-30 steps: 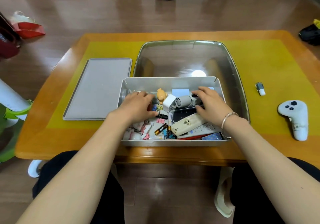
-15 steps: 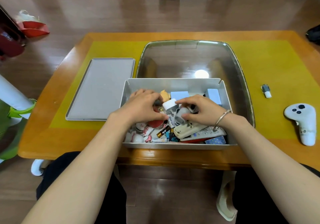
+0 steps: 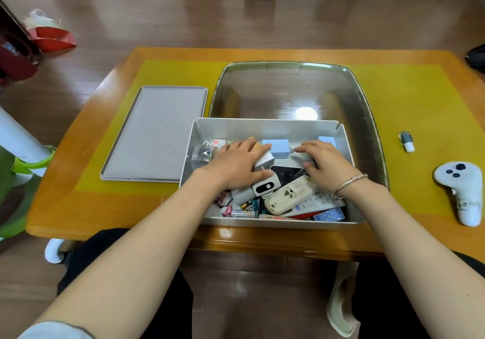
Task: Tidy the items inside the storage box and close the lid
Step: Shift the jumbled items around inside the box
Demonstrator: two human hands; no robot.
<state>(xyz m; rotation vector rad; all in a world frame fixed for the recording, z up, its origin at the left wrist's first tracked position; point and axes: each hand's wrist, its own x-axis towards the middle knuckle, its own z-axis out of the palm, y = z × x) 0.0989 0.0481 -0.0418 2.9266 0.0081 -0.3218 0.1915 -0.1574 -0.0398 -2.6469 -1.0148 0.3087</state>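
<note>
Still sorting inside the storage box (image 3: 267, 128), sitting at the near edge of the table (image 3: 86, 207) with its lid (image 3: 154, 134) lying flat just to the left, off and untouched. Spreading apart now: left hand (image 3: 237, 164) shifting toward the far left corner, fingers curling over a white block (image 3: 263, 160), though whether actually gripping it or just pressing on it being unclear. Right hand (image 3: 325, 162) moving back to the far right, fingers fairly straight and resting on the clutter, holding nothing visible, no longer closing round the small grey cylinder of a moment ago. Leaving a blue block (image 3: 275, 148) exposed between the hands and a white remote (image 3: 288, 198) heaped near the front. Judging the contents still jumbled, so tidying only partly done and closing the lid still ahead
</note>
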